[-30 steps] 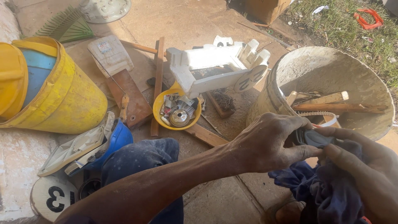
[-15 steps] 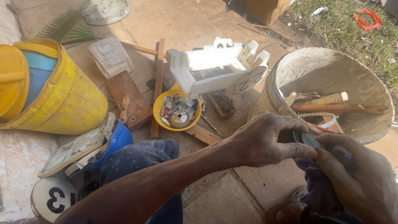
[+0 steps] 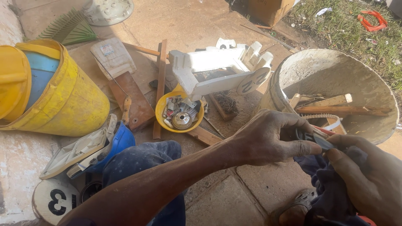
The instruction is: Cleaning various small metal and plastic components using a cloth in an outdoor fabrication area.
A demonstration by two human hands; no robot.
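Observation:
My left hand reaches across from the lower left and is closed on a small dark tool with a grey tip, which sticks out between thumb and fingers. My right hand sits at the lower right, its fingertips touching that grey tip and its fingers wrapped on a dark blue cloth that hangs below both hands. The tool's body is mostly hidden inside my left fist.
A large dirty bucket with wood pieces stands just behind the hands. A yellow bowl of metal parts, a white plastic frame, a yellow drum, wooden slats and a blue helmet lie to the left.
Both hands stayed close together over the cloth. My right hand shifted lower and to the right, and the tool's grey tip now shows between the hands.

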